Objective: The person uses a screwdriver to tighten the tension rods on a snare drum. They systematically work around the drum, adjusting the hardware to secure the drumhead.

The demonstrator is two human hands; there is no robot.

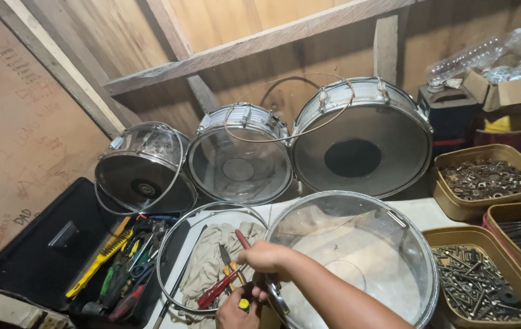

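Gripping the drum rim, your right hand was clenched; just below it, your left hand held a yellow-tipped tool beside red pliers.

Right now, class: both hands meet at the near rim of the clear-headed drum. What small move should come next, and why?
Probably steady the drum with the right hand while the left hand seats its yellow-tipped tool at the rim: both hands crowd there, with red-handled pliers lying beside them on the cloth.

drum right, toolbox left, gap perhaps narrow
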